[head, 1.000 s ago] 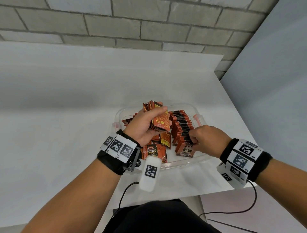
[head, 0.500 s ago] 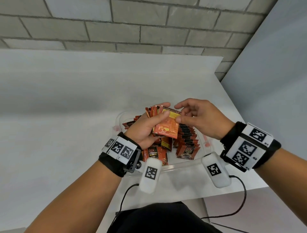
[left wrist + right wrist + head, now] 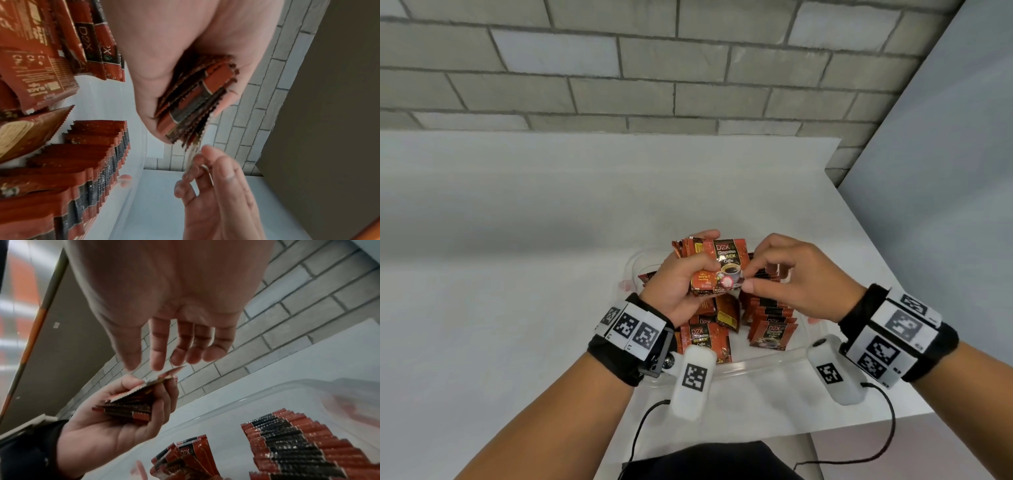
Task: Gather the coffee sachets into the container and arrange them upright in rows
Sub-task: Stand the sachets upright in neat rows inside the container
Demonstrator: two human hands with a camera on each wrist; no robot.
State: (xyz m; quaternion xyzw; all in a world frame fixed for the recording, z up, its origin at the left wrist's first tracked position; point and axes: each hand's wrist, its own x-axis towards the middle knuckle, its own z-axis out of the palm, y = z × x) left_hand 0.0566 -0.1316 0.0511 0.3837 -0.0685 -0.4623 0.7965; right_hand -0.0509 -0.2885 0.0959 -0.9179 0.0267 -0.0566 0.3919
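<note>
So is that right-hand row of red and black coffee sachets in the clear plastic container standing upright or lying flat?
Upright, leaning slightly: the row of sachets stands on edge in the container, top edges showing one behind another.

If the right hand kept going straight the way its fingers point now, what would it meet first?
Most likely the front sachet of the stack gripped in the left hand; the right hand has fingertips at that sachet's edge, though whether they touch is unclear.
</note>
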